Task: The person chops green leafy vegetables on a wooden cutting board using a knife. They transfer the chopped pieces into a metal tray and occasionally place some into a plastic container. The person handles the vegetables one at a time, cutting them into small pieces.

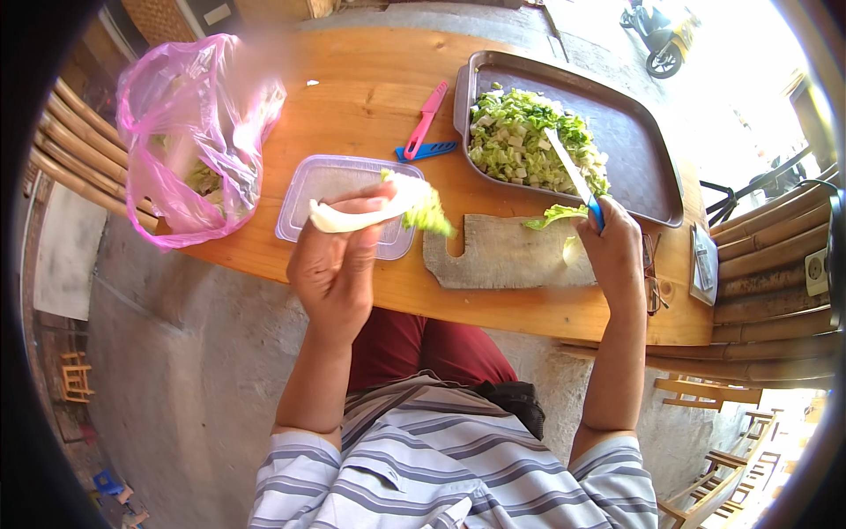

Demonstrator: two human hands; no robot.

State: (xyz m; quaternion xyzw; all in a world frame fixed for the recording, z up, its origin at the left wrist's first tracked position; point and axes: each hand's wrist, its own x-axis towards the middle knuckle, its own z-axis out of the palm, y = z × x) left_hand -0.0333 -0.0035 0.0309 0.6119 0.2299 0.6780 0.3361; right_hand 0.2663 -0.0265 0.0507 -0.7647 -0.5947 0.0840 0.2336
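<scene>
My left hand (340,258) grips a napa cabbage leaf (390,205) by its white stalk, raised over a clear plastic lidded container (310,178). The leaf's frilly green end points right. In my right hand (611,244) is a kitchen knife (572,165) with a blue handle, its blade angled up and left over a dark baking tray (634,139). Chopped cabbage (529,139) is heaped in the tray's left half. Below the knife, a worn wooden cutting board (509,258) carries a green leaf piece (555,215) and a small pale scrap (570,250).
A pink plastic bag (192,145) holding leafy greens stands at the table's left. A pink knife (426,119) lies with its tip away from me, its handle on a blue sheath (429,151). Eyeglasses (652,278) rest beside my right wrist. Bamboo railing (767,264) borders the right side.
</scene>
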